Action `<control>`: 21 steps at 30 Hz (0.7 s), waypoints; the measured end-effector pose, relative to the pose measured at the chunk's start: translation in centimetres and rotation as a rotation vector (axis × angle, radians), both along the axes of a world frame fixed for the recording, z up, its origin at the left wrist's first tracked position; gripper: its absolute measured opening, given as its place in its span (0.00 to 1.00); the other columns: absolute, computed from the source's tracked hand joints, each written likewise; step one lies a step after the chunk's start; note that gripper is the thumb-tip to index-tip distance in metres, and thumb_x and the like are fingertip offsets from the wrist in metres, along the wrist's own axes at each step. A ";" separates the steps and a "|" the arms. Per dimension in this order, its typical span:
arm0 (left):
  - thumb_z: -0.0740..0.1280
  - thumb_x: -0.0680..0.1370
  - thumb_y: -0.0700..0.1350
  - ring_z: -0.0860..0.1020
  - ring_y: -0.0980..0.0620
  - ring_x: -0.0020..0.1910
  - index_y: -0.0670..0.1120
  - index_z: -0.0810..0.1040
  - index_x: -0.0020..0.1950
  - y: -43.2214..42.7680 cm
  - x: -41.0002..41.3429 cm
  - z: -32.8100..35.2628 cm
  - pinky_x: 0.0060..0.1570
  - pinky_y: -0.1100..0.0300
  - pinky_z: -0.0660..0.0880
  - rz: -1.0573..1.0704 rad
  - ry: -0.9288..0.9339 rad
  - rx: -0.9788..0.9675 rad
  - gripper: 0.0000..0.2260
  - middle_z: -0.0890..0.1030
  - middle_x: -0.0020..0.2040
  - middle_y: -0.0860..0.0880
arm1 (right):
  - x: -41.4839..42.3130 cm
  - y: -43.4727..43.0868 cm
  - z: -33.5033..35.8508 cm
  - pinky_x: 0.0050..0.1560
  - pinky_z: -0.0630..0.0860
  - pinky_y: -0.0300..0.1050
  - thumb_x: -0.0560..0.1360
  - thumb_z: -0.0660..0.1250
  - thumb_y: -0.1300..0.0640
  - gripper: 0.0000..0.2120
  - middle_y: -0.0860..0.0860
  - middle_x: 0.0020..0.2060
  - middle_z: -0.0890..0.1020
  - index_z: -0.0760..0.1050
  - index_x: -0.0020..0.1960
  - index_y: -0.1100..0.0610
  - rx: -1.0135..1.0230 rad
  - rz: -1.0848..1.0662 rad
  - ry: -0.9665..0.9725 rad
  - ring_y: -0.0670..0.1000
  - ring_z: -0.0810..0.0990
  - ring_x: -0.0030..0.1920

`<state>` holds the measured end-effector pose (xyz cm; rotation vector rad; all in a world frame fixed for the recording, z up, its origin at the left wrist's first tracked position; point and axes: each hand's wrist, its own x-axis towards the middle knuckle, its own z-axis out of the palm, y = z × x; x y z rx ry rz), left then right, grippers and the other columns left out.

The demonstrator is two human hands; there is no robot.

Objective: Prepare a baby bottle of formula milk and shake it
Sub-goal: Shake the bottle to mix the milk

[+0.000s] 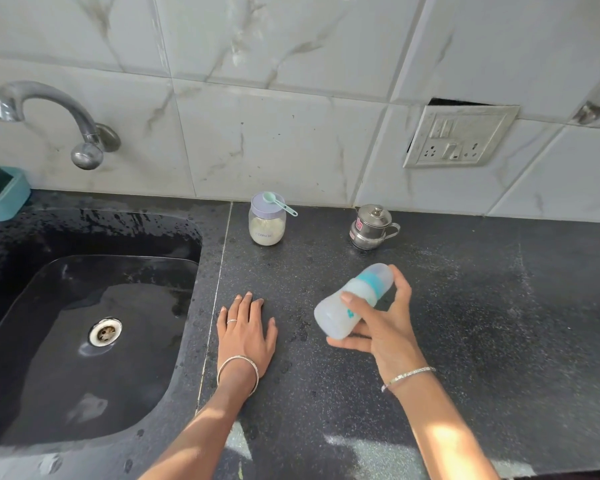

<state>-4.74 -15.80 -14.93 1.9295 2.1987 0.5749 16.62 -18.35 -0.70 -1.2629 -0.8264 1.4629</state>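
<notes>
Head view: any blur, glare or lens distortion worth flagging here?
Head view: the baby bottle in the right hand looks slightly motion-blurred, the jar and steel pot sharp; head view, wide-angle bending curves the joints of the wall tiles; head view, sun patches wash out both forearms and the near counter, and the wet sink gleams.

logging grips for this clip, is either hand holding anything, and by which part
The right hand grips the baby bottle around its body, thumb just below the teal collar. The left hand lies flat on the counter, holding nothing.
</notes>
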 end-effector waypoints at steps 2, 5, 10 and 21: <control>0.62 0.81 0.55 0.65 0.44 0.77 0.47 0.74 0.70 0.1 0.1 -0.1 0.77 0.44 0.55 0.000 -0.004 -0.001 0.20 0.72 0.75 0.45 | 0.5 -0.1 0.4 0.38 0.85 0.67 0.65 0.83 0.57 0.45 0.59 0.56 0.85 0.65 0.69 0.26 -0.031 0.129 -0.048 0.66 0.89 0.48; 0.62 0.81 0.55 0.66 0.44 0.77 0.48 0.74 0.69 0.1 0.1 -0.2 0.77 0.44 0.55 0.002 -0.001 0.003 0.20 0.72 0.75 0.45 | 0.6 0.1 0.5 0.37 0.85 0.66 0.64 0.84 0.56 0.44 0.58 0.56 0.85 0.66 0.69 0.27 0.010 0.063 -0.037 0.65 0.89 0.48; 0.61 0.81 0.55 0.66 0.44 0.77 0.47 0.74 0.69 0.0 0.0 -0.2 0.77 0.44 0.55 0.000 0.010 0.002 0.20 0.72 0.75 0.45 | 0.5 0.5 0.6 0.37 0.85 0.64 0.65 0.85 0.57 0.44 0.57 0.56 0.85 0.66 0.66 0.24 0.032 0.067 -0.065 0.64 0.89 0.49; 0.61 0.81 0.55 0.66 0.44 0.77 0.48 0.74 0.69 0.0 0.0 -0.1 0.77 0.44 0.56 -0.001 -0.001 0.012 0.19 0.72 0.74 0.45 | 0.5 -0.1 0.6 0.36 0.85 0.64 0.63 0.87 0.56 0.46 0.56 0.52 0.88 0.67 0.67 0.25 -0.004 0.193 -0.103 0.65 0.89 0.48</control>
